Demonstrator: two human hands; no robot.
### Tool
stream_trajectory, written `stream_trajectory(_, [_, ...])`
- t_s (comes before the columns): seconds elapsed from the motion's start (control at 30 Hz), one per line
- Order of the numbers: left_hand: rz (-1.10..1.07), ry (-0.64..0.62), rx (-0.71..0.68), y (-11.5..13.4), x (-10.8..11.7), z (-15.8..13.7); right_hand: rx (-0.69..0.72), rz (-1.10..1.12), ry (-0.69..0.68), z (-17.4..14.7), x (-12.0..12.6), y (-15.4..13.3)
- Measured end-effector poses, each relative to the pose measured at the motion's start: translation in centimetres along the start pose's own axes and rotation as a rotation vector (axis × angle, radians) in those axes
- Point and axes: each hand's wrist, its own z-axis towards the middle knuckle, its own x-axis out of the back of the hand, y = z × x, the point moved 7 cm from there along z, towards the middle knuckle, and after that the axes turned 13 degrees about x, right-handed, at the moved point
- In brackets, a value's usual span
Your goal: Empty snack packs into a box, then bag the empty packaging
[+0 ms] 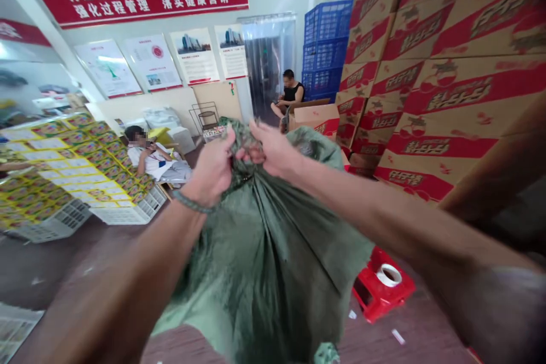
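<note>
A large, crumpled green cloth hangs down in front of me, with folds running from its gathered top. Whether it is a garment, I cannot tell. My left hand grips the bunched top on one side, thumb upward, and a dark band circles that wrist. Close beside it, my right hand is closed on the same gathered fabric, its fingers curled. The cloth's lower part spreads wide between my forearms and hides the floor behind it.
Stacked cartons rise on the right, near blue crates. A red stool bearing a tape roll stands low right. Yellow boxes fill white crates at left. Two people sit beyond: one person left, another person by the doorway.
</note>
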Motion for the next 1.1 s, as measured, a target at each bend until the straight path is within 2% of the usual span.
stream_trajectory(0.07, [0.036,-0.053,-0.067,3.6,-2.0,-1.1,0.062,-0.056,-0.126,0.4,-2.0,-4.4])
stream_trajectory(0.1, [0.054,-0.074,-0.068,4.3,-2.3,-1.7,0.088,-0.057,-0.191,0.1,-2.4,-5.8])
stream_trajectory(0.17, [0.087,-0.112,-0.019,3.6,-2.0,-2.6,0.099,-0.025,-0.289,-0.9,-1.4,-6.2])
stream_trajectory(0.23, [0.127,-0.129,0.069,0.2,-0.3,-3.3,0.047,0.014,-0.355,-2.2,1.1,-3.5])
stream_trajectory(0.37, [0.203,-0.155,0.320,-9.4,3.4,-4.0,-0.192,-0.007,-0.496,-5.7,7.2,5.3])
stream_trajectory(0.47, [0.265,-0.209,0.445,-14.4,4.5,-4.5,-0.336,0.016,-0.453,-7.4,11.4,9.4])
stream_trajectory(0.63, [0.551,-0.284,0.466,-17.6,4.9,-4.9,-0.480,0.029,-0.355,-8.2,16.5,12.0])
stream_trajectory(0.7, [0.630,-0.262,0.512,-19.0,5.6,-5.3,-0.549,0.047,-0.340,-8.6,17.9,13.4])
stream_trajectory(0.87, [0.557,-0.228,0.593,-23.9,7.1,-6.9,-0.695,0.070,-0.315,-11.3,20.8,17.9])
stream_trajectory(0.93, [0.503,-0.200,0.615,-25.4,7.1,-7.6,-0.721,0.039,-0.315,-12.5,21.6,18.9])
stream_trajectory(1.03, [0.438,-0.121,0.619,-25.2,6.6,-8.2,-0.582,-0.194,-0.361,-12.7,21.9,17.6])
stream_trajectory(1.1, [0.549,-0.053,0.551,-22.9,5.9,-8.0,-0.428,-0.406,-0.406,-12.3,21.1,15.4])
